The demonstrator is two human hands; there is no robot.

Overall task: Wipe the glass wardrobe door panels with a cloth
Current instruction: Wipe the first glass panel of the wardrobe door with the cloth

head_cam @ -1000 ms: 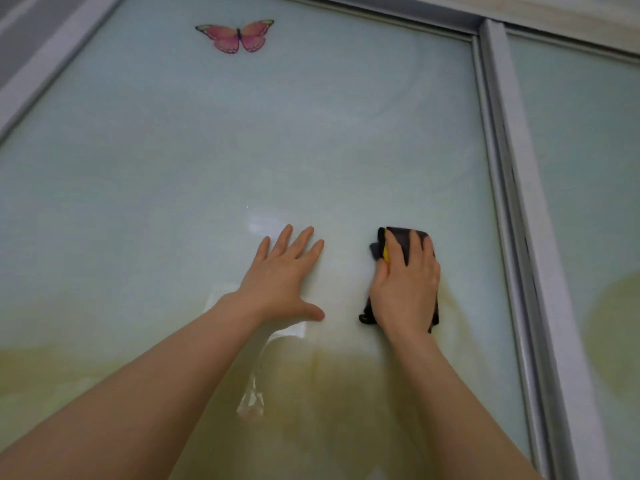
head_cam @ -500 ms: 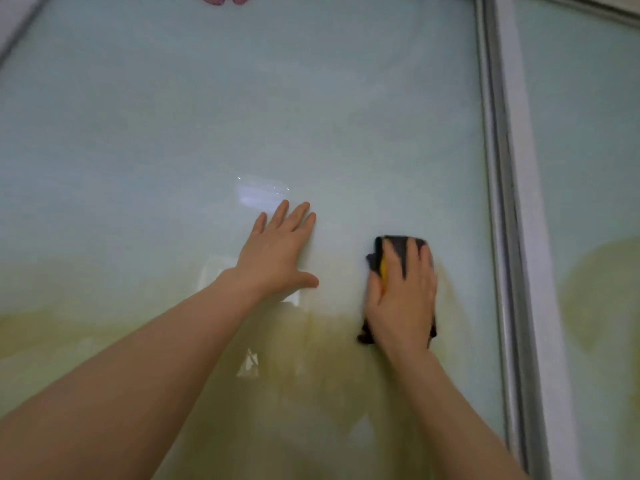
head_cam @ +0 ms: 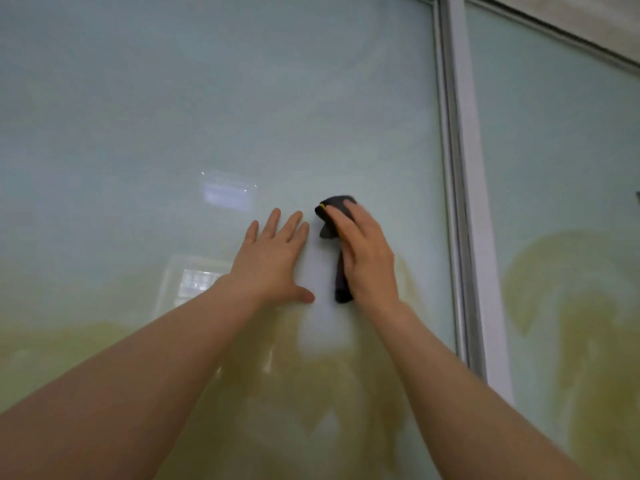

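A pale green glass door panel (head_cam: 214, 109) fills most of the view, with yellowish tinting across its lower part. My right hand (head_cam: 367, 254) presses a dark cloth (head_cam: 332, 211) with a yellow edge flat against the glass; most of the cloth is hidden under the palm. My left hand (head_cam: 273, 261) lies flat on the glass just left of the cloth, fingers spread, holding nothing. A second glass panel (head_cam: 561, 161) stands to the right.
A grey metal frame post (head_cam: 465, 188) runs top to bottom between the two panels, close to the right of my right hand. Window reflections (head_cam: 197, 282) show on the glass left of my left wrist. A ceiling strip (head_cam: 588, 22) shows at the top right.
My right hand has slid the cloth left, closer to my left hand. The view has shifted, and the pink butterfly sticker is no longer in view.
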